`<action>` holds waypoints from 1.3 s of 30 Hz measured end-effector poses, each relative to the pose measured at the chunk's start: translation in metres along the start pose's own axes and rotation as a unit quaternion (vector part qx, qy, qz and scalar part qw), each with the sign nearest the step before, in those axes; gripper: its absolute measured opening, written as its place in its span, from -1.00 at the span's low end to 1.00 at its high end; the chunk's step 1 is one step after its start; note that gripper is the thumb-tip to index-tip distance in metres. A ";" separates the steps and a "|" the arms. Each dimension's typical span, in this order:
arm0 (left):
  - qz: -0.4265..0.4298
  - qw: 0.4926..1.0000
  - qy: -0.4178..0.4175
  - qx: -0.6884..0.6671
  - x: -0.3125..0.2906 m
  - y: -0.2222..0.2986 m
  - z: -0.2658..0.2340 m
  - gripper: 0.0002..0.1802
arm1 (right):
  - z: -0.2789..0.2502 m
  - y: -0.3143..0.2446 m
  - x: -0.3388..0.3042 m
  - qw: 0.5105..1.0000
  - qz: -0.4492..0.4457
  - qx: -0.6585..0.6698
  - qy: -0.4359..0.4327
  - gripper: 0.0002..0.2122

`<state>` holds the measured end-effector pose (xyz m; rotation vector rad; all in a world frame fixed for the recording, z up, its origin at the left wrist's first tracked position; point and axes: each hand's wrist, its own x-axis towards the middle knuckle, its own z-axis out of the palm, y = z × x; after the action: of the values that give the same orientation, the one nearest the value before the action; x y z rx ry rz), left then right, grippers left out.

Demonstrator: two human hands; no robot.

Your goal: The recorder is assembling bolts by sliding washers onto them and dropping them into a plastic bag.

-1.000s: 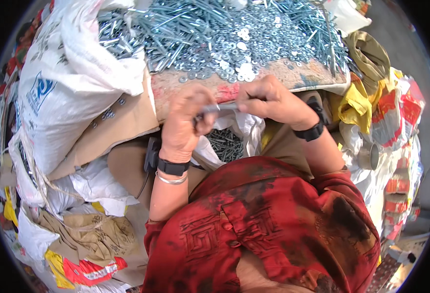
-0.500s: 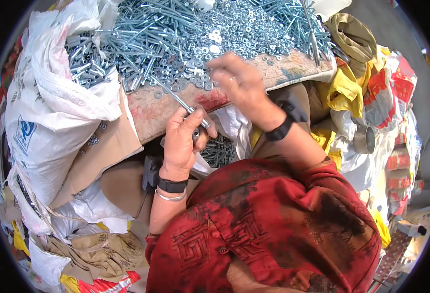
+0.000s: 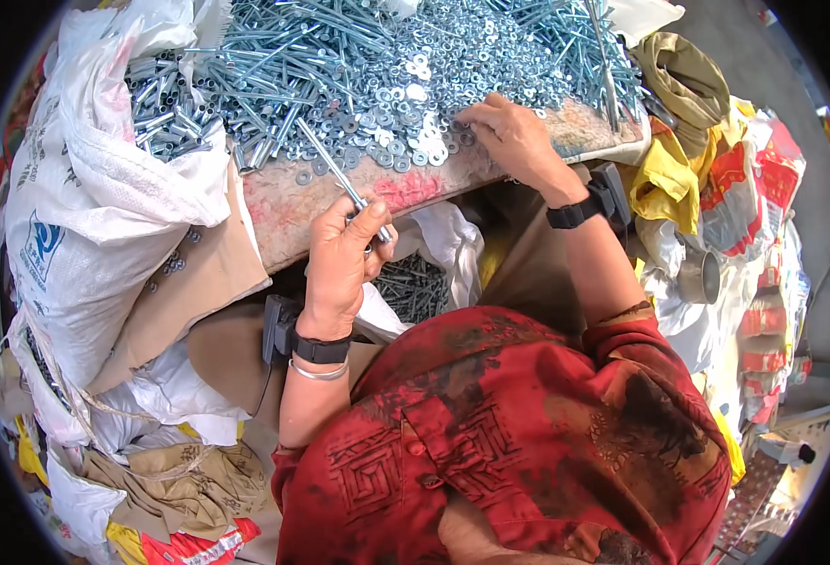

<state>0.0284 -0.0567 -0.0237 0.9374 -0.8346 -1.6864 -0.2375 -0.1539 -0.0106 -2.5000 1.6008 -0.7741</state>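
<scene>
My left hand [image 3: 338, 259] is closed around the lower end of a long silver bolt [image 3: 328, 158]. The rod slants up and left toward the heap, and a thicker metal sleeve [image 3: 383, 233] shows by my thumb. Over the heap's front edge, my right hand [image 3: 516, 141] bends down with thumb and fingertips together on a washer [image 3: 459, 125]; the fingers partly cover it. Loose flat washers [image 3: 382, 151] lie just left of those fingertips. Behind them spread small nuts and washers [image 3: 452, 66], long bolts [image 3: 292, 47] and, at the left, short metal sleeves [image 3: 165, 118].
A stained, padded table edge [image 3: 283, 212] runs below the heap. A white woven sack [image 3: 104, 226] and a cardboard sheet [image 3: 212, 264] stand at the left. Under the edge, a white bag holds dark bolts [image 3: 413, 287]. Yellow sacks [image 3: 664, 184] and a metal cup [image 3: 699, 278] are at the right.
My right hand has moved right, from above the washers down to the heap's edge, and its fingers have come together there. My left hand has shifted slightly left with the bolt.
</scene>
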 end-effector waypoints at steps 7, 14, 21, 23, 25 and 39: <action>0.012 1.000 -0.011 0.001 0.000 0.002 -0.006 -0.78 | -0.009 0.006 0.008 0.999 0.044 0.007 0.015 -0.83; 0.010 0.999 -0.019 0.024 0.002 0.003 -0.006 -0.77 | 0.010 -0.012 0.012 0.995 0.054 -0.087 -0.006 -0.85; 0.019 0.999 -0.026 0.017 0.000 0.002 -0.012 -0.76 | 0.001 -0.014 0.014 0.995 0.088 -0.039 -0.023 -0.86; 0.023 0.999 -0.023 0.021 -0.001 0.003 -0.012 -0.76 | 0.003 -0.018 0.012 0.994 0.101 0.032 -0.036 -0.86; 0.026 0.999 -0.029 0.026 0.000 0.003 -0.009 -0.75 | 0.008 -0.020 0.008 0.994 0.040 -0.047 -0.088 -0.85; 0.236 0.774 0.015 0.587 -0.008 -0.006 0.003 -0.82 | -0.023 -0.057 -0.004 0.978 0.081 0.189 -0.048 -0.92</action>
<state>0.0251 -0.0471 -0.0263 1.3628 -1.9902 -0.5607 -0.2024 -0.1196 0.0263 -2.0829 1.4432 -0.8299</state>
